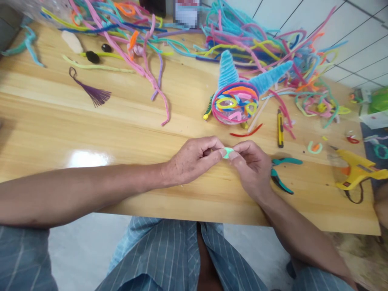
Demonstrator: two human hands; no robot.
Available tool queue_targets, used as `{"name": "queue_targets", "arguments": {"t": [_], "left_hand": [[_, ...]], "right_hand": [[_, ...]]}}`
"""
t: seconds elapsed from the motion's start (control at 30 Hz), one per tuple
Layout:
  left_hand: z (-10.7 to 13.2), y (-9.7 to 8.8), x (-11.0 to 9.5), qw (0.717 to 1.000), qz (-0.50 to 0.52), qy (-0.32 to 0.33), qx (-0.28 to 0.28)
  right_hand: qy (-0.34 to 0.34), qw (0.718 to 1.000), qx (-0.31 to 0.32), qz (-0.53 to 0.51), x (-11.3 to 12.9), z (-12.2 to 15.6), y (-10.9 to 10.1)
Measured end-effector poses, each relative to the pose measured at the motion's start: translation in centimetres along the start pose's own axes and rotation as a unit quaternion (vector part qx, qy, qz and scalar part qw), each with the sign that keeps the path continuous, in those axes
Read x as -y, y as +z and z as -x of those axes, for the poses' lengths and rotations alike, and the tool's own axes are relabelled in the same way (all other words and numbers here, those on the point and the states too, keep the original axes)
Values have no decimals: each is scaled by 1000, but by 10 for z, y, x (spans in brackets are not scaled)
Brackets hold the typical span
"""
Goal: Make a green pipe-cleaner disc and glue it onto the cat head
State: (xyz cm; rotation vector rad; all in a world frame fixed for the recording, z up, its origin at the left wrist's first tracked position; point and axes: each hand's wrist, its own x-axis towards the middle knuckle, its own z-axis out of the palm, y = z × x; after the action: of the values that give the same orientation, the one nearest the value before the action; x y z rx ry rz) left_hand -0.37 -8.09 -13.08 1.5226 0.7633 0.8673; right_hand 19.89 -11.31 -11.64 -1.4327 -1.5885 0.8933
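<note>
Green piece (pixel 227 153), pinched from both sides, left hand (pixel 197 159) and right hand (pixel 252 167) close together, blue-horned figure (pixel 235 103) just beyond, pliers (pixel 287 161) alongside!

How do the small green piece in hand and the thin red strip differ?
The small green piece is pinched by the left hand and right hand; the thin red strip lies on the wooden table. The green piece looks compact, the red strip longer. Both are brightly coloured.
</note>
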Motion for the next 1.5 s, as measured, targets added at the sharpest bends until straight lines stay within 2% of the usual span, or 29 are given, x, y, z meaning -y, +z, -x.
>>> {"name": "queue_targets", "arguments": {"t": [1.23,1.5], "left_hand": [[-1,0,1,1000,-13,-9,13],[0,-1,0,1000,-5,-13,-2]], "right_hand": [[2,1000,5,-13,1,-2,1],[-10,1000,0,-9,1,-2,1]]}}
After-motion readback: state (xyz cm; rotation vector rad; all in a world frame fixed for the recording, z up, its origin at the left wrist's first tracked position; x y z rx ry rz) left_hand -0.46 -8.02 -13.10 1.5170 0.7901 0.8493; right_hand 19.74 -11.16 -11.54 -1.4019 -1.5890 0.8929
